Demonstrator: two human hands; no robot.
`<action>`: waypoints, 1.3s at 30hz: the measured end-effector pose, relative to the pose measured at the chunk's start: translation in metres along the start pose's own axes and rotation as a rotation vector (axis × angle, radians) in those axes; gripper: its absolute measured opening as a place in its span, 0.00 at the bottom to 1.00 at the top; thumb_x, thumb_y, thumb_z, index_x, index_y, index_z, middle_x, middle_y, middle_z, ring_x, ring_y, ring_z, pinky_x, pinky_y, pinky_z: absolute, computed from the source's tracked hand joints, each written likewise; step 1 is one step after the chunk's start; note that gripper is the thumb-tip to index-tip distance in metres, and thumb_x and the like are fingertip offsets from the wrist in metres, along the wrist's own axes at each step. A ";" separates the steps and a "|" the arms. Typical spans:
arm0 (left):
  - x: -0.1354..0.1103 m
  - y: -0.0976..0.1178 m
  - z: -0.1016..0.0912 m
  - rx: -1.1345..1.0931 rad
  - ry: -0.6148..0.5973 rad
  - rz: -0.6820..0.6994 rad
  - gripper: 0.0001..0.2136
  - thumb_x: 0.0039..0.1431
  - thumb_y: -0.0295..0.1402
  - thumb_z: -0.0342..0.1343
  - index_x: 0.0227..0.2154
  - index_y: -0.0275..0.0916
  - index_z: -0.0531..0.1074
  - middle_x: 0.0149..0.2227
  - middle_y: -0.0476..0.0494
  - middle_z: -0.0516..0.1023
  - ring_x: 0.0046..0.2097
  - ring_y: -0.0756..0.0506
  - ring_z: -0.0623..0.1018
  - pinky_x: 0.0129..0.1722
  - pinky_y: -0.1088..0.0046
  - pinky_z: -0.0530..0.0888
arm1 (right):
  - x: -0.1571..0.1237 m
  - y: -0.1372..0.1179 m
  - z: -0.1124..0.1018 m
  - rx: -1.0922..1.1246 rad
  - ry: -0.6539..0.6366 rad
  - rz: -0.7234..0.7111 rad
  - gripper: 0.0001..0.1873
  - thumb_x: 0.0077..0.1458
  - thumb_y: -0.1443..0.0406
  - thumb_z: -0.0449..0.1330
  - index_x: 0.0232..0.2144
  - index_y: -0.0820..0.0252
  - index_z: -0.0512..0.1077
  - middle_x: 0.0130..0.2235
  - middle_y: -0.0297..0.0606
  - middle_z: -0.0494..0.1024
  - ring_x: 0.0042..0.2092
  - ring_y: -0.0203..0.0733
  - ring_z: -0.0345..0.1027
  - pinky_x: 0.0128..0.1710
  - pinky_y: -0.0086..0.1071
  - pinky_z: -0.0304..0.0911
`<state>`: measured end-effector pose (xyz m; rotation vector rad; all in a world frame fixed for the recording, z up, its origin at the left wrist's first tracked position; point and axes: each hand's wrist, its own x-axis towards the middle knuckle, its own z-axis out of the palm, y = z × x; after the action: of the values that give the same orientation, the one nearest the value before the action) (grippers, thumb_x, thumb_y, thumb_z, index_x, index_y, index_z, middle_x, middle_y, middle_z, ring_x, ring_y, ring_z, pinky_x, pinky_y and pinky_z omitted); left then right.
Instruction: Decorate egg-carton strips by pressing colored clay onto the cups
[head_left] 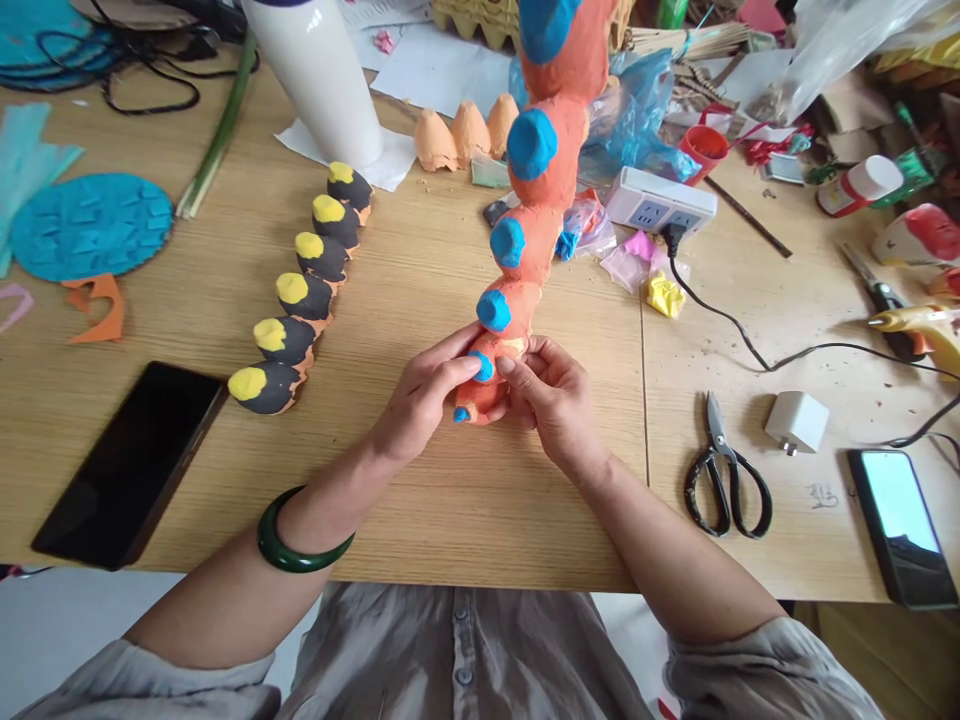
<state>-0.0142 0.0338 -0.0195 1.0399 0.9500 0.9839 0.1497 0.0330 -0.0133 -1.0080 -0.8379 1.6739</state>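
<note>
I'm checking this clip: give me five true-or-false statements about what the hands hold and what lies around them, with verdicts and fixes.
1. The left hand and right hand both hold the blue-tipped orange strip. True.
2. The green bangle is on the right forearm. False: it is on the left forearm.
3. The row of black, yellow-tipped bumps lies left of the orange strip. True.
4. The right hand grips the scissors. False: they lie on the table, beside the white charger.
5. The phone at the far right has a lit screen. True.
</note>
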 end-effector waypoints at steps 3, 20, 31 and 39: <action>0.001 -0.002 -0.001 -0.025 -0.012 -0.006 0.26 0.65 0.44 0.59 0.64 0.42 0.75 0.56 0.41 0.83 0.51 0.39 0.83 0.44 0.69 0.81 | 0.000 0.000 0.000 0.004 0.005 0.004 0.23 0.51 0.53 0.77 0.35 0.58 0.71 0.27 0.26 0.75 0.17 0.25 0.60 0.13 0.22 0.51; 0.006 0.007 -0.002 -0.228 0.000 -0.103 0.25 0.58 0.42 0.70 0.58 0.44 0.79 0.53 0.41 0.85 0.48 0.38 0.85 0.41 0.63 0.84 | 0.010 -0.001 -0.011 0.136 -0.098 0.128 0.22 0.50 0.52 0.76 0.35 0.58 0.72 0.18 0.17 0.65 0.17 0.26 0.44 0.24 0.27 0.71; 0.007 0.010 -0.006 -0.178 0.025 -0.067 0.24 0.50 0.39 0.76 0.51 0.42 0.83 0.50 0.38 0.87 0.51 0.36 0.86 0.47 0.59 0.84 | 0.008 -0.007 -0.015 -0.002 -0.111 0.023 0.23 0.51 0.50 0.76 0.34 0.56 0.70 0.21 0.21 0.70 0.15 0.25 0.52 0.15 0.25 0.59; 0.007 0.006 -0.006 -0.117 0.051 -0.035 0.26 0.49 0.39 0.77 0.52 0.40 0.83 0.53 0.35 0.86 0.54 0.35 0.85 0.56 0.57 0.82 | 0.006 -0.008 -0.015 -0.039 -0.095 0.052 0.25 0.50 0.49 0.76 0.35 0.56 0.70 0.29 0.30 0.80 0.21 0.34 0.73 0.16 0.26 0.57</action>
<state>-0.0192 0.0427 -0.0165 0.9015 0.9385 1.0284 0.1650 0.0422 -0.0141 -0.9907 -0.9158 1.7671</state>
